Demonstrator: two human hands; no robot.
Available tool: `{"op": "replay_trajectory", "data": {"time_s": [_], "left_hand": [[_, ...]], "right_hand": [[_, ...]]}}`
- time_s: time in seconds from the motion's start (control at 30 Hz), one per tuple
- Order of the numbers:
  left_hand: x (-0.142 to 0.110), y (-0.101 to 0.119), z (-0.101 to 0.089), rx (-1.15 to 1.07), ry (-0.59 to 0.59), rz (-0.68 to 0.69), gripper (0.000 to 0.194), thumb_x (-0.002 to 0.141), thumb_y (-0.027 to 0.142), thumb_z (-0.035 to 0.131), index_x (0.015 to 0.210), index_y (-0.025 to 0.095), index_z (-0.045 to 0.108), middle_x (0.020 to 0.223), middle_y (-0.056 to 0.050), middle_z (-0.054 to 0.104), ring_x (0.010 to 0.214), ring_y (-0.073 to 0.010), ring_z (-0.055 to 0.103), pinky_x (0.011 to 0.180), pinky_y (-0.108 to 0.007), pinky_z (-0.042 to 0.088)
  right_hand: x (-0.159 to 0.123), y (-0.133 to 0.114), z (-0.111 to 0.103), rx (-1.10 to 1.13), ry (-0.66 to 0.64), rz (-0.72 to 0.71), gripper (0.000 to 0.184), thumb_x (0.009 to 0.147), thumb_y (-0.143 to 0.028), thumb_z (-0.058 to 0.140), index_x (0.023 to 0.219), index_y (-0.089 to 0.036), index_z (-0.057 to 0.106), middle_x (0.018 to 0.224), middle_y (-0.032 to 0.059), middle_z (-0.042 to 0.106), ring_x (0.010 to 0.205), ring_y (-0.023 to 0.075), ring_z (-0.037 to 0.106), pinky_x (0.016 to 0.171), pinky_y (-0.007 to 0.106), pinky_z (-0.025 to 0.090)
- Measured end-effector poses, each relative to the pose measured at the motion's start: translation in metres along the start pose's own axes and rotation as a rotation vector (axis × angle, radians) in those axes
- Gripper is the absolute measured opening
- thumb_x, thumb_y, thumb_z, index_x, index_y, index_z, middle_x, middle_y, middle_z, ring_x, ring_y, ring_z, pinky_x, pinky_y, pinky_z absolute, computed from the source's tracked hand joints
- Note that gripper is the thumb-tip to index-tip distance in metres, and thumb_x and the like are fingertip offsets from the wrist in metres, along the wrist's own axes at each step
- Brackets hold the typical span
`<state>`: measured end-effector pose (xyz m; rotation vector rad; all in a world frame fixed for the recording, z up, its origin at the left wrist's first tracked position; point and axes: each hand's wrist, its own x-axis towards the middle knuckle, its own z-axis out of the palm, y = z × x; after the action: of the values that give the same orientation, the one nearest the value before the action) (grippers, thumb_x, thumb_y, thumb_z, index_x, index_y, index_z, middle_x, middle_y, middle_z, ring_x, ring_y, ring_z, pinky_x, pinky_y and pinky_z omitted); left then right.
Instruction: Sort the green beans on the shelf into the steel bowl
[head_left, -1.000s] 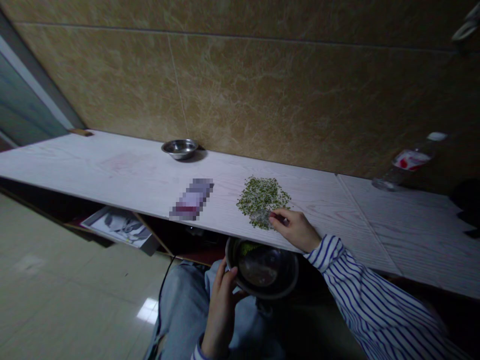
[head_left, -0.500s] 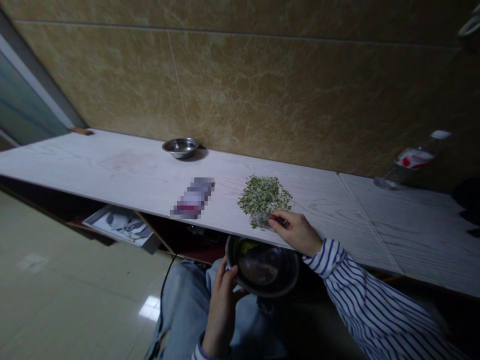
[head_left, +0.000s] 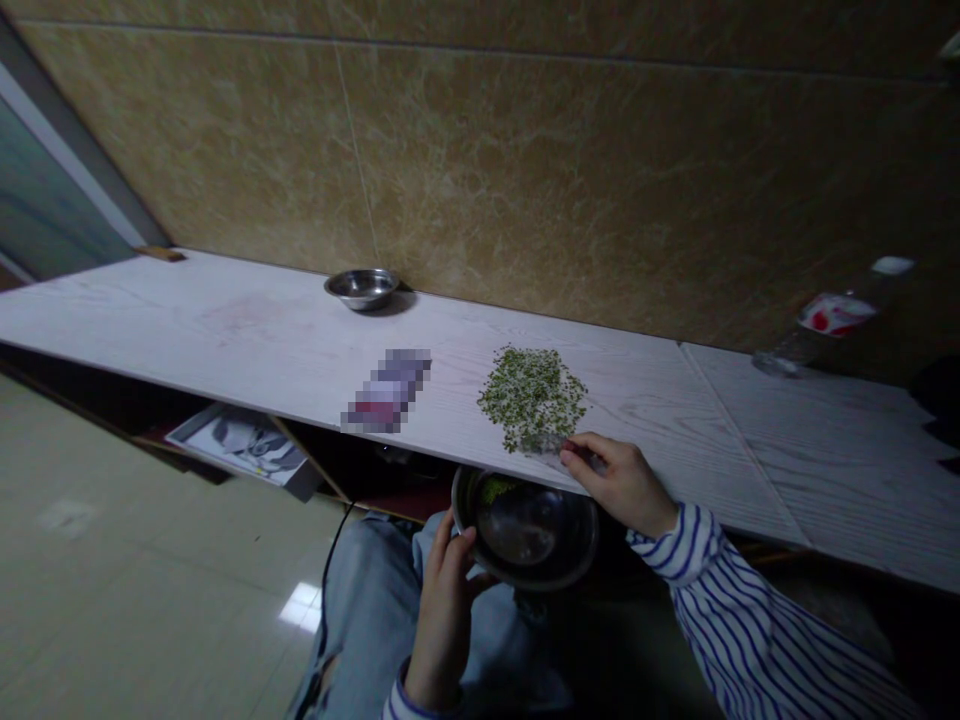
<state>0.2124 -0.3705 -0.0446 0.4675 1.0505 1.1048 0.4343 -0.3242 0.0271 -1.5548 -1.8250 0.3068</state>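
My left hand is closed on the left rim of a dark metal bowl, held tilted just below the counter's front edge. A few green bits lie inside it on the far left. My right hand pinches a clear see-through piece, likely plastic, whose exact kind I cannot make out. This piece rests at the near edge of a spread pile of small green bits on the counter, close above the bowl.
On the white wood-grain counter lies a blurred-out flat object. Against the tiled wall stand a small steel bowl and, at right, a tilted clear bottle. Below is an open shelf with a white box.
My right hand has shifted right and nearer me with the clear piece, along the near edge of the green pile. My left hand and the bowl stay in place.
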Motion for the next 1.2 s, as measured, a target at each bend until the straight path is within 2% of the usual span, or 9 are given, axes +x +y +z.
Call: {"op": "replay_trajectory", "data": {"time_s": [0.23,0.47,0.67,0.83,1.2], "left_hand": [[-0.002,0.001,-0.001,-0.002,0.0,0.002,0.06,0.083,0.04,0.064,0.139,0.023,0.051,0.118,-0.01,0.066,0.099,-0.0252,0.065,0.068,-0.033,0.055],[-0.002,0.002,-0.001,-0.004,-0.018,0.005,0.058,0.085,0.04,0.063,0.138,0.021,0.051,0.125,-0.012,0.064,0.106,-0.0283,0.063,0.07,-0.035,0.056],[-0.001,0.0,-0.002,-0.003,0.005,0.001,0.06,0.083,0.04,0.064,0.139,0.022,0.052,0.121,-0.011,0.065,0.099,-0.026,0.065,0.069,-0.034,0.055],[-0.002,0.001,0.0,0.003,-0.006,-0.006,0.062,0.083,0.04,0.063,0.141,0.023,0.049,0.132,-0.012,0.06,0.112,-0.0288,0.061,0.07,-0.034,0.055],[-0.001,0.001,-0.001,-0.002,0.006,-0.005,0.058,0.081,0.041,0.066,0.134,0.022,0.055,0.129,-0.013,0.063,0.109,-0.0292,0.064,0.07,-0.034,0.056]], "right_hand": [[0.002,-0.003,0.004,-0.032,0.006,-0.022,0.017,0.089,-0.03,0.056,0.085,-0.021,0.07,0.076,0.0039,0.074,0.07,0.0188,0.069,0.065,0.028,0.049],[0.004,0.001,0.003,-0.038,0.042,0.006,0.017,0.088,-0.03,0.057,0.085,-0.02,0.07,0.075,0.0035,0.074,0.066,0.0181,0.068,0.063,0.027,0.049],[0.001,-0.002,-0.002,-0.017,0.046,-0.004,0.016,0.089,-0.029,0.056,0.085,-0.021,0.069,0.075,0.0032,0.074,0.069,0.0181,0.069,0.065,0.026,0.05],[-0.001,-0.007,0.003,-0.034,0.033,-0.013,0.016,0.089,-0.029,0.057,0.085,-0.021,0.07,0.075,0.0032,0.074,0.068,0.0183,0.069,0.064,0.027,0.049],[0.001,-0.003,0.005,-0.06,0.065,0.047,0.018,0.088,-0.031,0.055,0.085,-0.021,0.069,0.076,0.0046,0.075,0.069,0.0198,0.071,0.065,0.029,0.05]]}}
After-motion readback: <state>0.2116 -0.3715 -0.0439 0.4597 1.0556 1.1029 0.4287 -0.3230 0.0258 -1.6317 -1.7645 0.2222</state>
